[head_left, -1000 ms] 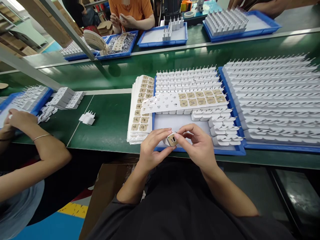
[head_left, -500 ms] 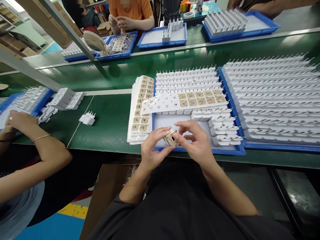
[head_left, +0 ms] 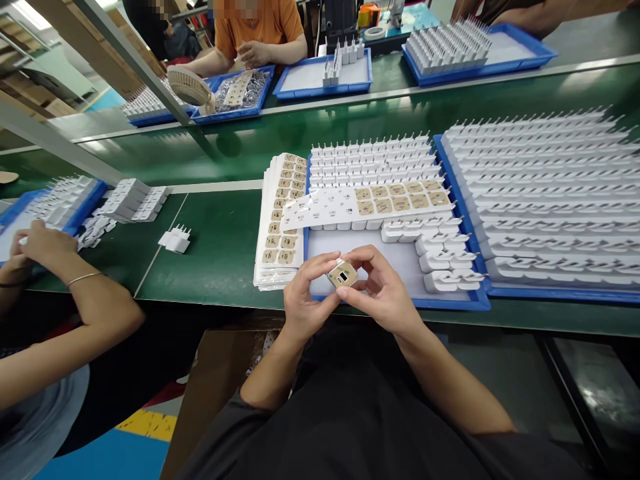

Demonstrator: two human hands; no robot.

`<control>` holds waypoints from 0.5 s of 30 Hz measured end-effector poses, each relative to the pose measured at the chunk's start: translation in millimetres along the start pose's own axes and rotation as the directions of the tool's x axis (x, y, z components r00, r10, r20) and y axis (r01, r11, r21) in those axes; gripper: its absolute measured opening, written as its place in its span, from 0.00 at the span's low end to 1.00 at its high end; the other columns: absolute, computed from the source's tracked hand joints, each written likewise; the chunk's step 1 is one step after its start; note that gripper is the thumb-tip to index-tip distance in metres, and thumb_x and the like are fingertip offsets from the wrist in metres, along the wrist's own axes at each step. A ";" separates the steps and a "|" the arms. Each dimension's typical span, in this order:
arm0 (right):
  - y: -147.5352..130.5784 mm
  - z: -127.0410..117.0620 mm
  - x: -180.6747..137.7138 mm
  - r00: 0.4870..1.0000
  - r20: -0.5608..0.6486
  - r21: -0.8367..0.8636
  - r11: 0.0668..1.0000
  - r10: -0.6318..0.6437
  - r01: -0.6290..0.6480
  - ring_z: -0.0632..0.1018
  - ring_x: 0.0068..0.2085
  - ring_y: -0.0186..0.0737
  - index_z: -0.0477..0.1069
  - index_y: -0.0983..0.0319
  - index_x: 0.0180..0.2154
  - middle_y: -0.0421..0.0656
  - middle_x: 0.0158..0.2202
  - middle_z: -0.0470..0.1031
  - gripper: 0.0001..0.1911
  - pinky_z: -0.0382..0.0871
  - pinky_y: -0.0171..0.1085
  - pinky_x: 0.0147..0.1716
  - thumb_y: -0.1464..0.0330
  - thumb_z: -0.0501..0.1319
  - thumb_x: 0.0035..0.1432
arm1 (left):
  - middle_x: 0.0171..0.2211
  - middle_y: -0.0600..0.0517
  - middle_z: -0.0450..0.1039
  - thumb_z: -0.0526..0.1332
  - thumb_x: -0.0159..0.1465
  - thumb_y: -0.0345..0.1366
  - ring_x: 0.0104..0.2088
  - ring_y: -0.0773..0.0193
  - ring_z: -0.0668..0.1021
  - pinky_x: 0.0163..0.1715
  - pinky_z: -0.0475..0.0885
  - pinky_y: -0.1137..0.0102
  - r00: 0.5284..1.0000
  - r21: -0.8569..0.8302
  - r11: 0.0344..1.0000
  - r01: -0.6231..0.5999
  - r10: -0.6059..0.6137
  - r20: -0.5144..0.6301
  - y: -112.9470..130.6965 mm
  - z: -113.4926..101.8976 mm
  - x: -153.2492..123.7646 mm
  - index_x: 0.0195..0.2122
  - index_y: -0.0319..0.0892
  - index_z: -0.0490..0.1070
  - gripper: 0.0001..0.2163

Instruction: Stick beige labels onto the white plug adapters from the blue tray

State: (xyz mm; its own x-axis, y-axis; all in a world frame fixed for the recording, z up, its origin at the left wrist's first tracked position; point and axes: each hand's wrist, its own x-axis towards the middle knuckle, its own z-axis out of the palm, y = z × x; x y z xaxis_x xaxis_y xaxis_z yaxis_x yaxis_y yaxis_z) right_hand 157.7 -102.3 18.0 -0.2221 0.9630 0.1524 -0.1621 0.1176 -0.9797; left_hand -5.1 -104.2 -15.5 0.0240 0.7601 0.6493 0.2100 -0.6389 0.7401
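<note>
Between both hands, over the front of a blue tray, is a charger whose end face carries a tan sticker around its port openings. My left hand grips it from the left, thumb below and fingers above. From the other side my right hand closes on it, its thumb at the lower edge of the face. Behind them a partly used sheet of tan stickers lies across rows of white chargers with their pins up. More chargers line the tray's right side.
A stack of sticker sheets stands left of the tray. To the right, a second blue tray is filled with chargers. A few loose chargers sit on the green bench at left, near a co-worker's arm. Another person works across the bench.
My right thumb has slid from the sticker's face down to its lower edge, so more of the face shows. Across the bench, the person's hands have moved apart.
</note>
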 end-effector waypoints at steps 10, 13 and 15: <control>-0.2 13.6 4.2 0.990 -0.135 0.175 0.983 -0.035 0.059 0.69 0.34 0.36 0.73 0.56 0.36 0.38 0.34 0.66 0.05 0.70 0.33 0.30 0.64 0.67 0.62 | 0.54 0.44 0.80 0.73 0.59 0.27 0.56 0.54 0.82 0.56 0.79 0.56 0.988 0.038 0.988 -0.152 0.152 -0.001 2.1 3.4 3.1 0.57 0.47 0.73 0.25; 1.4 8.8 5.8 0.996 -0.090 0.207 0.978 0.011 0.008 0.71 0.35 0.36 0.74 0.57 0.37 0.40 0.36 0.69 0.07 0.71 0.34 0.28 0.61 0.66 0.63 | 0.54 0.44 0.80 0.73 0.60 0.30 0.56 0.53 0.82 0.56 0.79 0.54 0.995 0.011 0.995 -0.098 0.098 -0.018 0.7 2.7 -0.4 0.57 0.48 0.73 0.24; 2.5 4.5 5.9 0.999 -0.038 0.228 0.973 0.036 -0.026 0.72 0.36 0.37 0.76 0.56 0.40 0.41 0.38 0.70 0.09 0.72 0.34 0.28 0.60 0.68 0.61 | 0.54 0.44 0.80 0.73 0.61 0.31 0.57 0.52 0.81 0.56 0.79 0.54 0.999 -0.037 0.999 -0.034 0.032 -0.042 0.3 3.3 -2.7 0.57 0.48 0.73 0.23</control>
State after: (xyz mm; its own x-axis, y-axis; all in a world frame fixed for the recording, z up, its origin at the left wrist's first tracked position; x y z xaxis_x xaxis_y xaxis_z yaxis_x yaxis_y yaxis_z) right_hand 151.6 -97.4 17.0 -0.1911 0.9752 0.1119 -0.3708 0.0338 -0.9281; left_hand -1.8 -106.0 -17.6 -0.0100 0.7337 0.6794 0.1731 -0.6679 0.7238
